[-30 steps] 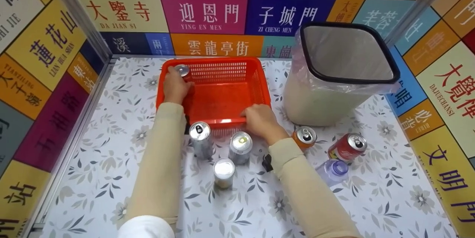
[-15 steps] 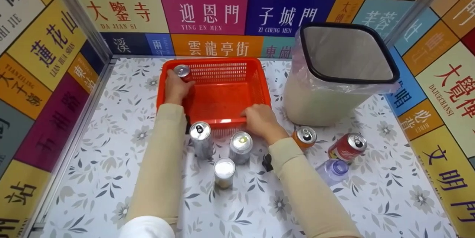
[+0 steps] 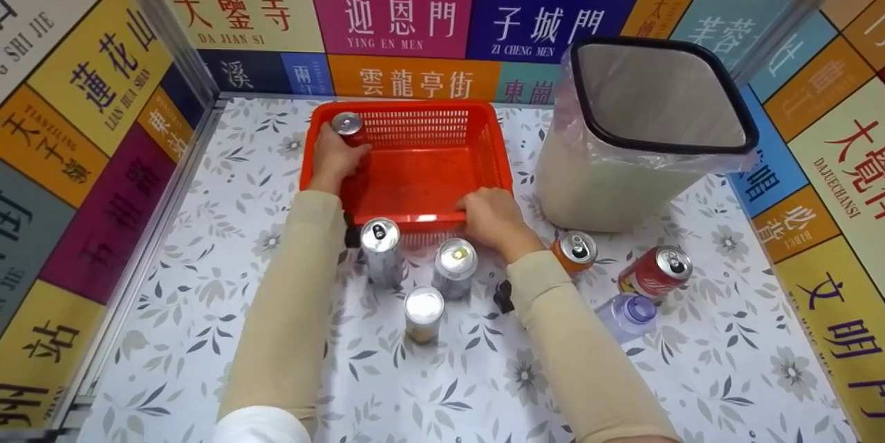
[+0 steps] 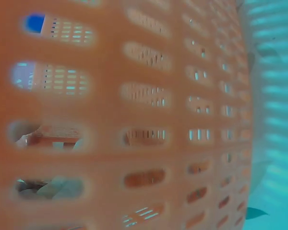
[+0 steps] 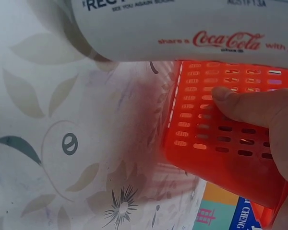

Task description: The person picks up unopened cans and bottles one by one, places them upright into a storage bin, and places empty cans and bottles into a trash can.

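A red plastic basket [image 3: 408, 184] with slotted walls stands towards the back of the table. My left hand [image 3: 335, 159] reaches over its left side and grips a red drink can [image 3: 348, 126] in the back left corner, thumb in front of it. The basket's slotted wall [image 4: 105, 110] fills most of the left wrist view, hiding most of that hand. My right hand [image 3: 494, 218] holds the front right of the basket's rim, its thumb [image 5: 240, 103] against the slotted outer wall. A pale Coca-Cola can [image 5: 192, 33] crosses the top of the right wrist view.
Three silvery cans stand before the basket: a left one [image 3: 382, 249], a right one [image 3: 455, 267] and a front one [image 3: 423, 315]. A lined bin [image 3: 588, 187] stands right, near an orange can [image 3: 575, 251], a red Coca-Cola can [image 3: 653, 271] and a purple-capped clear bottle [image 3: 629, 317].
The head view has shifted slightly, so the whole scene sits a little further right and higher. Both hands keep their holds on the can and the basket.
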{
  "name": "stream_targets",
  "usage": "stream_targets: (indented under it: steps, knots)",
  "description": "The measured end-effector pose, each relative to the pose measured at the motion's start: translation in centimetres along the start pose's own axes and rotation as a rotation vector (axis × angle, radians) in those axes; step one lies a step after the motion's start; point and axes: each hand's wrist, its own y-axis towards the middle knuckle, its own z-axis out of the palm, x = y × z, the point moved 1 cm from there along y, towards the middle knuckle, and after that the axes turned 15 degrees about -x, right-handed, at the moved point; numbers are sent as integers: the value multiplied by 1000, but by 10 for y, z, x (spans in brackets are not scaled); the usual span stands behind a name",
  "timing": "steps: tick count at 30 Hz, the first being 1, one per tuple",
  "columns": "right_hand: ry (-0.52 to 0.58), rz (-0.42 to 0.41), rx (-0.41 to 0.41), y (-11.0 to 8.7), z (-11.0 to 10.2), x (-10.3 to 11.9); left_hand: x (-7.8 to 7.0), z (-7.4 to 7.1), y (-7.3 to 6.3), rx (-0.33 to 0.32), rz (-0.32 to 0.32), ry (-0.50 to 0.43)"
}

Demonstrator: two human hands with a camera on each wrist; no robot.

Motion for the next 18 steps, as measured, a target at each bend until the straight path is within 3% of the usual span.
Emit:
stream_targets:
  steps: [4,8,15,18]
  knots:
    - [-2,-5,3,1,-2,0,1,-5,-3,52,-6,-24]
    - [5,-2,0,1,-2,0,5,-12,-9,87,35,-67]
    - [9,10,4,2,-1,0,13,-26,-27,70,174,-11]
    - [17,11,5,2,0,0,17,-33,-37,82,218,-28]
